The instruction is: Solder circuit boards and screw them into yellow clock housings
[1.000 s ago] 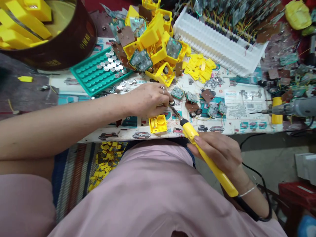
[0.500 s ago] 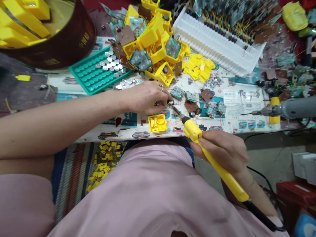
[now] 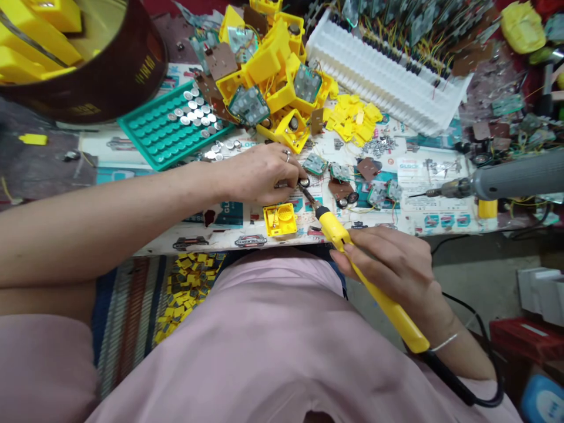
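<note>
My left hand (image 3: 268,173) is over the table with its fingers pinched together at a small round part (image 3: 304,183) with a dark middle and a shiny rim. In my right hand (image 3: 392,264) is a yellow soldering iron (image 3: 374,291), slanting up to the left. Its metal tip meets or nearly meets the round part; I cannot tell which. Just below my left hand lies an open yellow plastic case (image 3: 281,220). Small circuit boards (image 3: 315,164) and a brown board (image 3: 340,189) with round black parts lie to the right of my fingers.
A teal tray (image 3: 154,144) with silver button cells is at left, beside a dark round tub (image 3: 132,70). Yellow cases (image 3: 268,61) are heaped behind. A white foam rack (image 3: 388,76) holds wired boards. A grey electric screwdriver (image 3: 511,176) juts in from the right.
My right hand and the soldering iron have shifted slightly left. The grey screwdriver reaches a little further left. My left hand stays pinched at the same spot.
</note>
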`<action>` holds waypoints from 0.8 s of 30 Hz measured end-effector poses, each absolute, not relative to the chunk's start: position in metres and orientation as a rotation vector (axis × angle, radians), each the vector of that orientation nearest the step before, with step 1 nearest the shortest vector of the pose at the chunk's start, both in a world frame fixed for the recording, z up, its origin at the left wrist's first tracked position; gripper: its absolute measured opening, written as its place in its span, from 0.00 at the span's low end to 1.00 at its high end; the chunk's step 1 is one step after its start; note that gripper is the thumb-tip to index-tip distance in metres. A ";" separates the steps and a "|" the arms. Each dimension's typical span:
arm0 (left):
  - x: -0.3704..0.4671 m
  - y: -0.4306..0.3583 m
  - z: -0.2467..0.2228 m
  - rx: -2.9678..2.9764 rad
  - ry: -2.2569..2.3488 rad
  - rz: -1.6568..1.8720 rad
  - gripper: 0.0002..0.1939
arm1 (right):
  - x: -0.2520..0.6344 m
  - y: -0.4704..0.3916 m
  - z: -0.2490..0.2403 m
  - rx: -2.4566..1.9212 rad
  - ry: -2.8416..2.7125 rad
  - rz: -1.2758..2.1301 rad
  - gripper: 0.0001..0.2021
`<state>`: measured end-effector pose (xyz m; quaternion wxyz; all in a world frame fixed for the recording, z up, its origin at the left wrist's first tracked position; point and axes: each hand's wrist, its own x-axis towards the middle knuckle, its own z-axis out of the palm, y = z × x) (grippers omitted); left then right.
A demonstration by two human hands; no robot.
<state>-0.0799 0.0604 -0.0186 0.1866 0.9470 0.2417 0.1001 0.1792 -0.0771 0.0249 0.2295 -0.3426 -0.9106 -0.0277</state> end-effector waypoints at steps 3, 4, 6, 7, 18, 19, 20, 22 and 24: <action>-0.080 0.061 -0.018 2.640 0.714 0.259 0.08 | 0.176 -0.071 0.026 -0.815 -2.514 -0.198 0.08; -0.081 0.061 -0.018 2.635 0.716 0.252 0.08 | 0.175 -0.069 0.026 -0.810 -2.510 -0.224 0.08; -0.081 0.062 -0.018 2.633 0.701 0.252 0.08 | 0.172 -0.066 0.027 -0.791 -2.503 -0.264 0.09; -0.081 0.062 -0.018 2.635 0.685 0.259 0.08 | 0.171 -0.065 0.027 -0.794 -2.500 -0.266 0.09; -0.087 0.055 -0.020 2.555 0.666 0.389 0.10 | 0.172 -0.067 0.024 -0.810 -2.529 -0.275 0.09; -0.089 0.054 -0.020 2.539 0.676 0.389 0.10 | 0.173 -0.066 0.023 -0.796 -2.517 -0.255 0.09; -0.090 0.053 -0.019 2.526 0.687 0.382 0.09 | 0.175 -0.065 0.022 -0.787 -2.501 -0.232 0.09; -0.092 0.051 -0.019 2.509 0.708 0.372 0.09 | 0.179 -0.065 0.019 -0.777 -2.448 -0.195 0.08; -0.094 0.049 -0.020 2.499 0.713 0.380 0.08 | 0.184 -0.067 0.016 -0.823 -2.354 -0.161 0.08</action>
